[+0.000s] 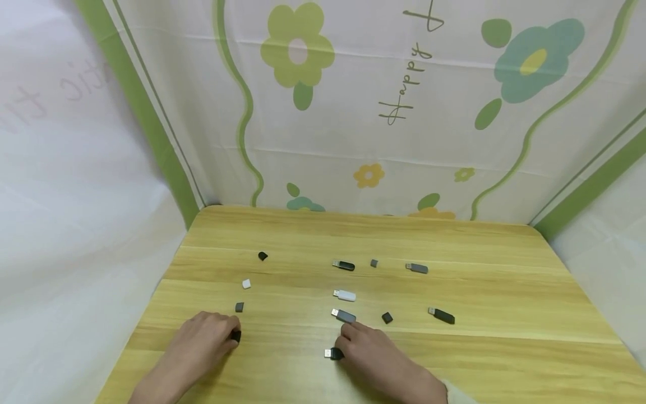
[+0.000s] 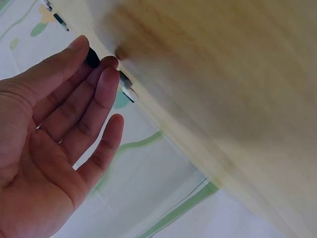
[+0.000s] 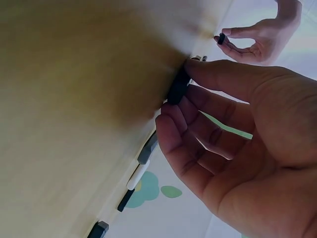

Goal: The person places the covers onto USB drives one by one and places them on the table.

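At the table's near left, my left hand (image 1: 206, 335) pinches a small black USB cap (image 1: 235, 336) between thumb and fingers; the left wrist view shows this cap (image 2: 92, 58) at the fingertips. My right hand (image 1: 370, 353) grips a black USB stick (image 1: 336, 353) by its body, with the metal plug pointing left toward the other hand. Just beyond the right hand lies a grey USB stick (image 1: 344, 316), and past it a white one (image 1: 345, 295). Ahead of the left hand lie a grey cap (image 1: 239, 307), a white cap (image 1: 246, 284) and a rounded black cap (image 1: 263, 256).
Farther back lie a dark USB stick (image 1: 345, 265), a small grey cap (image 1: 374, 262) and another grey stick (image 1: 417, 268). To the right are a square black cap (image 1: 387, 317) and a black stick (image 1: 442, 315). A flowered curtain (image 1: 333, 129) hangs behind the wooden table (image 1: 282, 230).
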Motion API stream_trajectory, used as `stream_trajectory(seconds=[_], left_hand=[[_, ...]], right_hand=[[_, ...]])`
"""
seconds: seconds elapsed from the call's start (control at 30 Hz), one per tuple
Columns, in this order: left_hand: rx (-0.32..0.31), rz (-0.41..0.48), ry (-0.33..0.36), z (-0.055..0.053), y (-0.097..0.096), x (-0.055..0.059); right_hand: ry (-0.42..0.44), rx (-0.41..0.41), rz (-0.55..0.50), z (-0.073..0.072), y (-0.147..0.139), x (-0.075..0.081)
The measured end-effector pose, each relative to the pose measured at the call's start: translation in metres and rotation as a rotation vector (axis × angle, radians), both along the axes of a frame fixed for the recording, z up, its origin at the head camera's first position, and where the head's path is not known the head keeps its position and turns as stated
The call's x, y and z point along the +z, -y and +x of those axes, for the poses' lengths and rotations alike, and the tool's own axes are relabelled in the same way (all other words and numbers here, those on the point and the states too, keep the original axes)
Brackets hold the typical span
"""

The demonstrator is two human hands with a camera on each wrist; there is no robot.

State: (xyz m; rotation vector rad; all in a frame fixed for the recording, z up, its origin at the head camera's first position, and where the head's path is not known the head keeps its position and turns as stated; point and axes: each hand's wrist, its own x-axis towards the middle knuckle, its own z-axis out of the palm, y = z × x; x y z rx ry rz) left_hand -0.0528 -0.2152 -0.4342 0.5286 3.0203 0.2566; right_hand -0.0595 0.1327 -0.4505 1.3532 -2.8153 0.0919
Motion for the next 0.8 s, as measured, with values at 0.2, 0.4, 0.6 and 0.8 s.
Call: stream_trajectory(seconds=[0.2, 0.4, 0.6, 0.8], left_hand=[[-0.052, 0.001, -0.049, 0.0, -0.003, -0.001], [-0.106, 0.014, -0.114, -0.004, -0.01, 0.0], [-0.186, 0.04, -0.207, -0.01, -0.018, 0.001], [-0.204, 0.047, -0.201, -0.012, -0.024, 0.003]], right_hand=[[-0.006, 0.002, -0.001, -0.001, 0.0, 0.001], [-0.054, 0.011, -0.028, -0.002, -0.001, 0.001], [-0.053, 0.005, -0.052, -0.005, 0.0, 0.003], [-0.066, 0.016, -0.069, -0.006, 0.004, 0.01]])
